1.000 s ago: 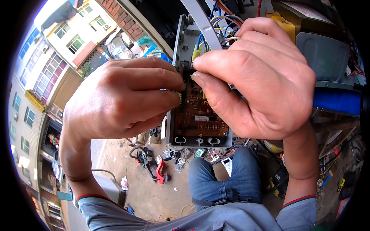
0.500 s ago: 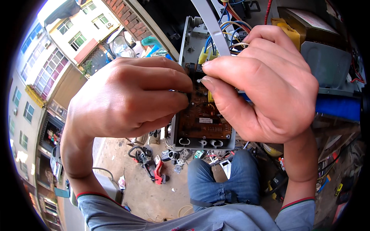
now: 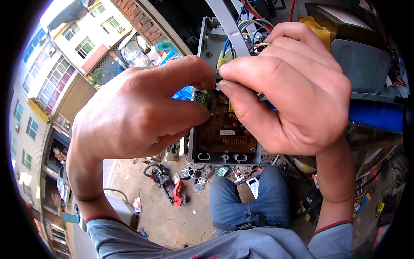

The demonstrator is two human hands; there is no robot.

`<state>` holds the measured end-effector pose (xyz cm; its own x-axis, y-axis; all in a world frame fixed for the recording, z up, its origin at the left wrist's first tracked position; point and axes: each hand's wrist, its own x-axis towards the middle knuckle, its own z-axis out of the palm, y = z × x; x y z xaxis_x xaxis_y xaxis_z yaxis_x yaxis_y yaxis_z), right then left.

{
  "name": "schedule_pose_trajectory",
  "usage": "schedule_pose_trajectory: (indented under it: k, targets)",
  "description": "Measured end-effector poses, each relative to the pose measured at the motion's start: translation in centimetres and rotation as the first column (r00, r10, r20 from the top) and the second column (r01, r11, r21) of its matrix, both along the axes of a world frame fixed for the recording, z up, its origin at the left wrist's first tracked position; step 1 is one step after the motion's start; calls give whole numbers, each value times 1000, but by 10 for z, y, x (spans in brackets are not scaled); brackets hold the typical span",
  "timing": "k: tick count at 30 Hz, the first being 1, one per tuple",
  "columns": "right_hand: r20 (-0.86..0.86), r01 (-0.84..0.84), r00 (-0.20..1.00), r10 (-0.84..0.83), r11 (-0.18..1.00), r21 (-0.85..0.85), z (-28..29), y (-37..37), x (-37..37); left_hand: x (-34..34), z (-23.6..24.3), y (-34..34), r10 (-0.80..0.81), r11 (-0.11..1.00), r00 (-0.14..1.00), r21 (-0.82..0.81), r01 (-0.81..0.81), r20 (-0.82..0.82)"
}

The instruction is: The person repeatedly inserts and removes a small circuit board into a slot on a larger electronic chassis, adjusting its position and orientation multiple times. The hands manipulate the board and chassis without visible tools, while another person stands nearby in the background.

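Note:
An open grey plastic housing [image 3: 252, 159] holds a brown circuit board [image 3: 222, 123] with small parts and a white label. My left hand [image 3: 133, 103] is at the board's left side, its fingers apart and bent; between them show a blue patch and a dark, net-patterned thing. Over the board's upper part, my right hand [image 3: 297, 90] is closed, thumb and forefinger pinched close together. Whatever lies between those fingertips is too small to make out. Just beyond them sits a yellowish connector [image 3: 222, 58] with blue wires [image 3: 228, 46]. A flat grey metal strip [image 3: 230, 28] slants down behind the right fingers.
A transformer-like block [image 3: 340, 21] with yellow wrapping stands at the upper right, beside a grey box [image 3: 360, 67]. Tools and loose parts litter the ground, among them a red and black tool [image 3: 177, 190]. My jeans-clad knees [image 3: 271, 190] are below the housing. Buildings [image 3: 51, 82] rise at left.
My left hand's fingers have spread, uncovering a gap between them. My right hand, the housing and the metal strip have shifted slightly to the left; the right pinch stays.

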<state>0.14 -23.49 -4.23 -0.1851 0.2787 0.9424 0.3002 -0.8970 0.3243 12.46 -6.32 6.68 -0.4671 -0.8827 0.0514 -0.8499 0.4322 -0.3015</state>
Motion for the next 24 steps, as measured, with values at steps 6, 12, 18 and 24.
schedule_pose_trajectory:
  k: [6,12,18,24]
  targets:
    - [-88,81,993,-83,996,-22,8,4,-15,1,-1,-2,-47,999,998,19,47,30]
    - [74,6,997,-4,1000,-20,9,7,-5,-3,-2,-2,20,1000,999,25,-19,-37]
    - [65,11,998,-11,1000,-3,10,6,-5,-4,-8,-3,-14,995,999,-96,10,-36]
    - [45,10,999,-12,999,43,6,5,-12,1,-4,3,-4,995,1000,-98,5,11]
